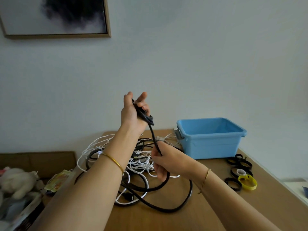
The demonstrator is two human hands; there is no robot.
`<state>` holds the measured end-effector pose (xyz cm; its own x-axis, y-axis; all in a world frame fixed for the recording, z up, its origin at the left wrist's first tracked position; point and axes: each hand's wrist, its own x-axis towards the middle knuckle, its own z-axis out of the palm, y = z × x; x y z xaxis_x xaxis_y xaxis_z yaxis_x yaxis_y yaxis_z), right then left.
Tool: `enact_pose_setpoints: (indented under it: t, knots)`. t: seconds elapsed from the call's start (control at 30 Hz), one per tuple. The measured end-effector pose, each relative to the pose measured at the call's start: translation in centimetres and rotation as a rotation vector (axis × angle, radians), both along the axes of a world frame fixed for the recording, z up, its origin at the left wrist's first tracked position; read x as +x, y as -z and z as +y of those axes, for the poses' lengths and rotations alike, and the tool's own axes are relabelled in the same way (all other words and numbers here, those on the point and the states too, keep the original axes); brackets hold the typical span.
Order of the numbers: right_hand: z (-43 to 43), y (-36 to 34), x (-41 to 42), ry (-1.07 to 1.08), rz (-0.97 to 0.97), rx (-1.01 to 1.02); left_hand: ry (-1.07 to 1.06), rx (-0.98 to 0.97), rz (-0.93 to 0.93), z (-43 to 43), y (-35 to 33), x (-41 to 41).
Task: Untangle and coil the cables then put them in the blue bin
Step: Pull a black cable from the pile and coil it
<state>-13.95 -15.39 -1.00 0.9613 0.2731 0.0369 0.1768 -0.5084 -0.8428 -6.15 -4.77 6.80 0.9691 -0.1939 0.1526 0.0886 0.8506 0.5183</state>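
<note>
The left hand [131, 112] is raised clear of the desk [166, 220], its fingers [143, 106] curled round the black cable's [154, 135] gathered loops, while the right hand [165, 160] grips the run below, likely to feed another turn – the bin [208, 147] stands just behind the tangle [141, 165].

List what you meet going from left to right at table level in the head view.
Plush toy → patterned face mask → tangle of cables → blue bin. The strap loops overlap the bin's span, so they are left out.
</note>
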Motion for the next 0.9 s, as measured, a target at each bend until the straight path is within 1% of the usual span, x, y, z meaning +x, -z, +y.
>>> enact_pose_setpoints:
  t: [0.13, 0.2, 0.23, 0.3, 0.4, 0.47, 0.53, 0.6, 0.67, 0.7, 0.73, 0.8, 0.83, 0.9]
  knots:
    - [-0.5, -0.2, -1.0, -0.030, -0.021, 0.320, -0.208, 0.329, -0.161, -0.5, 0.6, 0.1]
    - [-0.7, -0.1, -1.2, -0.067, 0.000, 0.406, -0.315, 0.485, -0.283, -0.9, 0.6, 0.0]
    - [-0.8, -0.3, -1.3, -0.070, 0.004, 0.417, -0.367, 0.581, -0.360, -1.0, 0.6, -0.1]
    - [-1.4, -1.0, -1.3, -0.044, -0.053, 0.346, -0.432, 0.745, -0.510, -1.2, 0.6, -0.5]
    - [-2.6, -2.6, -1.1, -0.010, -0.118, 0.183, -0.467, 0.916, -0.634, -1.2, 0.5, -1.0]
    - [-3.3, -3.2, -0.9, 0.044, -0.077, 0.141, -0.506, 1.041, -0.704, -1.2, 0.6, -1.3]
    - [-3.7, -3.5, -0.8, 0.069, 0.009, 0.114, -0.573, 1.179, -0.787, -1.3, 0.8, -1.4]
    - [-4.2, -3.7, -0.9, 0.051, 0.093, 0.052, -0.708, 1.422, -0.884, -1.0, 1.2, -1.2]
    - [-4.9, -4.2, -1.4, 0.051, 0.122, 0.040, -0.816, 1.703, -0.948, -0.3, 1.5, -0.8]
    - [-5.3, -4.6, -1.6, 0.073, 0.090, 0.024, -0.822, 1.814, -0.949, 0.1, 1.5, -0.7]
    - [-5.6, -5.1, -1.8, 0.109, 0.020, -0.021, -0.784, 1.902, -0.943, 0.3, 1.6, -0.6]
    - [-5.9, -5.7, -1.8, 0.220, -0.189, -0.194, -0.632, 1.981, -0.922, 0.6, 1.5, -0.9]
    - [-6.0, -6.0, -1.5, 0.280, -0.306, -0.280, -0.522, 1.971, -0.902, 0.7, 1.5, -1.2]
    - [-6.0, -6.2, -1.1, 0.385, -0.498, -0.379, -0.241, 1.859, -0.825, 0.8, 1.5, -1.6]
